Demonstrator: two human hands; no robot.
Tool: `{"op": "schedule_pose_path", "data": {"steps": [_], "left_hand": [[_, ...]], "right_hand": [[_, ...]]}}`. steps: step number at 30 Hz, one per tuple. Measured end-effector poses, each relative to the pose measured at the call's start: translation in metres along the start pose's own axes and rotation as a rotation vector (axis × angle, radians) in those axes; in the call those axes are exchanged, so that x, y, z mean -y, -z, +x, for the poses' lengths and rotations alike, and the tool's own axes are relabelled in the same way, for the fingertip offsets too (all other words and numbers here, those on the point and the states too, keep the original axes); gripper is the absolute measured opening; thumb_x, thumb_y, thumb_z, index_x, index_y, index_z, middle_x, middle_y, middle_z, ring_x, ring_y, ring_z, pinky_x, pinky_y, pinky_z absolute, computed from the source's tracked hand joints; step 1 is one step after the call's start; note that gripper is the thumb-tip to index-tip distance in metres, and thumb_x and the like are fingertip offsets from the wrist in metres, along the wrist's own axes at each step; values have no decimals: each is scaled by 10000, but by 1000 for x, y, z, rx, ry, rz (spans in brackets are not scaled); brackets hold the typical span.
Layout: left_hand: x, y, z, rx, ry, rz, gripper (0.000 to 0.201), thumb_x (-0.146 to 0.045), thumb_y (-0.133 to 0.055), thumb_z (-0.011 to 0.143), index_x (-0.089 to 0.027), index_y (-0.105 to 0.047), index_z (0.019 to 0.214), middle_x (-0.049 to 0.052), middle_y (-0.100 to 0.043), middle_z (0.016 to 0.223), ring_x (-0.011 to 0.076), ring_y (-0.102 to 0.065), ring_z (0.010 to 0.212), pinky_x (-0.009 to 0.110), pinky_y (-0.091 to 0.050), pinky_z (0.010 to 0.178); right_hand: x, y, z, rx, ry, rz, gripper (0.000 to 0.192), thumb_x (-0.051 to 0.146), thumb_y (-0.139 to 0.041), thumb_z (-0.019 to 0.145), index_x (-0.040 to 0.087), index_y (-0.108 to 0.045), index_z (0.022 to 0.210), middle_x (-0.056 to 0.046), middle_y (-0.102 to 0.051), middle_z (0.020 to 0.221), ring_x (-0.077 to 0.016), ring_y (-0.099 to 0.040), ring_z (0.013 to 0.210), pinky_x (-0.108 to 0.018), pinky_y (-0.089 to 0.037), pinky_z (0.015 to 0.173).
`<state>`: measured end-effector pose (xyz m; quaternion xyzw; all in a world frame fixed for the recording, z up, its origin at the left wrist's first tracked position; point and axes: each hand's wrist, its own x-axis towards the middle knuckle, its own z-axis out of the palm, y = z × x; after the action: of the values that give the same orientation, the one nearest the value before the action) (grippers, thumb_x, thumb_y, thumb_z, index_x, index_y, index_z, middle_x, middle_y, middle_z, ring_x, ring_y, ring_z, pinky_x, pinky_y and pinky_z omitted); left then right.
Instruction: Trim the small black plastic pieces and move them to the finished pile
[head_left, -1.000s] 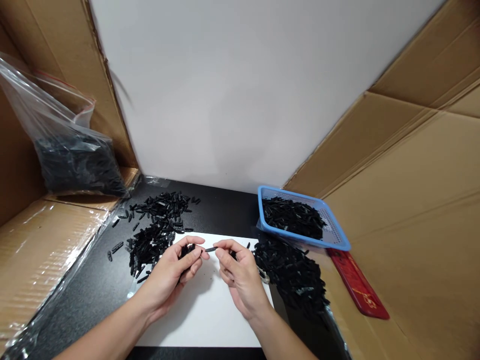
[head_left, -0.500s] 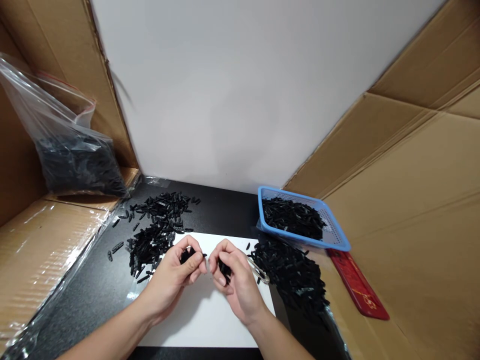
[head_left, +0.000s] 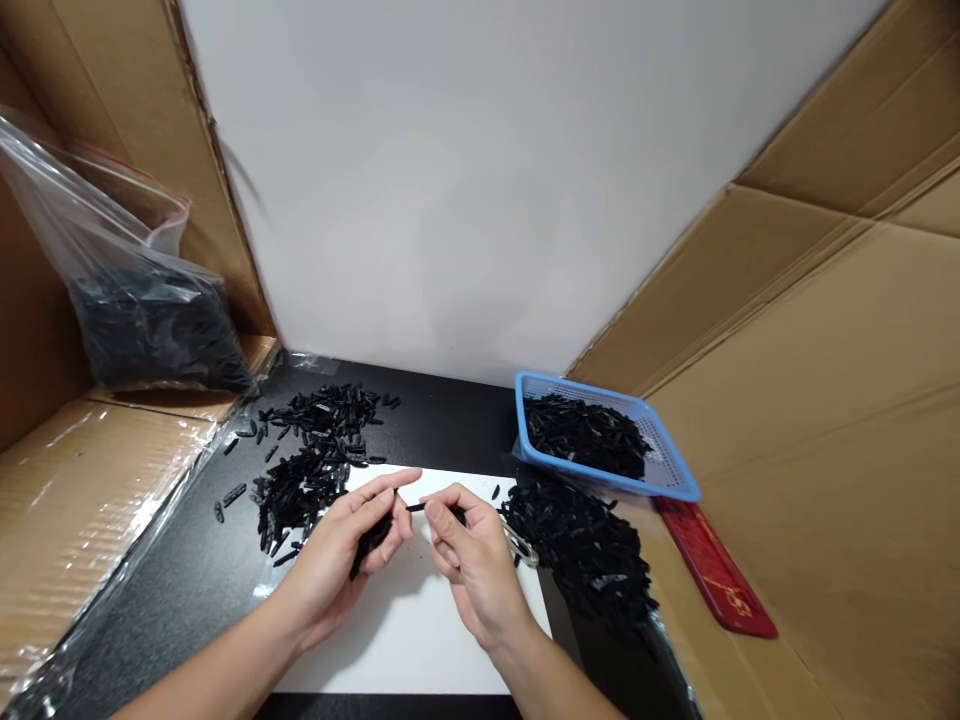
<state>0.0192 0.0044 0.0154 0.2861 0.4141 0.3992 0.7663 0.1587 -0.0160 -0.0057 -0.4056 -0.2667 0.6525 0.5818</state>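
Over a white sheet (head_left: 412, 640), my left hand (head_left: 334, 560) curls around several small black elongated pieces (head_left: 369, 552), with its index finger stretched out. Facing it, my right hand (head_left: 484, 570) pinches one slim black piece (head_left: 416, 507) between thumb and fingertips, its end pointing at the left hand's fingers. More black shows inside the right hand, partly hidden by the fingers. A pile of similar black pieces (head_left: 300, 495) lies just left of my left hand. Beside my right hand is a bigger, denser black pile (head_left: 581, 550), with a shiny metal tool (head_left: 521, 543) at its edge, partly covered.
A blue basket (head_left: 679, 470) holding black pieces stands at the back right. Near it lies a red object with gold markings (head_left: 720, 570). On the left, a clear zip bag (head_left: 157, 320) of black pieces leans on cardboard (head_left: 97, 460). A white panel (head_left: 450, 200) rises behind.
My left index finger has straightened and the palm has opened to show more pieces. My right fingertips have closed in a pinch on a single black piece, now held out between both hands.
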Motion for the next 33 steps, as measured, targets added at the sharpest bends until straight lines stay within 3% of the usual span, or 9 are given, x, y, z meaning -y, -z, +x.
{"op": "schedule_pose_path", "data": {"steps": [3,6,9,21,30,33], "left_hand": [[2,1,2,12,-18,-20,315,-330,-671,822,-181,-627,1097,-6,-614,658,48,-326,463,188,-193,446],[4,1,5,52,-51,10,185,-334,-671,827,-168,-624,896,-11,-614,663,39,-289,446,198,-160,430],[6,3,7,96,-53,77,222,-357,-662,837,-152,-599,778,-18,-589,641,38,-263,448,203,-124,426],[5,4,6,45,-57,163,245,-369,-716,790,-168,-636,907,-94,-392,487,51,-238,460,189,-127,436],[4,3,4,25,-83,172,272,-403,-701,795,-159,-601,729,-78,-445,506,42,-236,449,183,-129,421],[4,3,5,5,-79,164,279,-396,-713,783,-157,-586,720,-47,-559,600,26,-240,430,184,-124,409]], "right_hand": [[0,1,0,7,2,19,249,352,-798,694,156,-645,697,80,-411,506,-19,-204,402,-182,-115,375],[0,2,1,1,12,29,229,339,-810,683,157,-688,749,80,-407,518,-15,-211,406,-177,-120,375],[2,4,1,3,11,41,229,331,-816,675,163,-718,795,80,-401,524,-14,-214,410,-175,-120,376],[4,4,2,32,1,51,215,317,-799,694,161,-725,821,59,-464,550,-17,-216,414,-189,-99,385],[0,2,1,22,-4,6,222,341,-777,703,182,-705,839,65,-443,569,-29,-197,420,-198,-110,395],[13,8,1,25,34,-204,232,382,-729,723,182,-713,840,59,-425,588,-46,-207,427,-216,-140,405]]}}
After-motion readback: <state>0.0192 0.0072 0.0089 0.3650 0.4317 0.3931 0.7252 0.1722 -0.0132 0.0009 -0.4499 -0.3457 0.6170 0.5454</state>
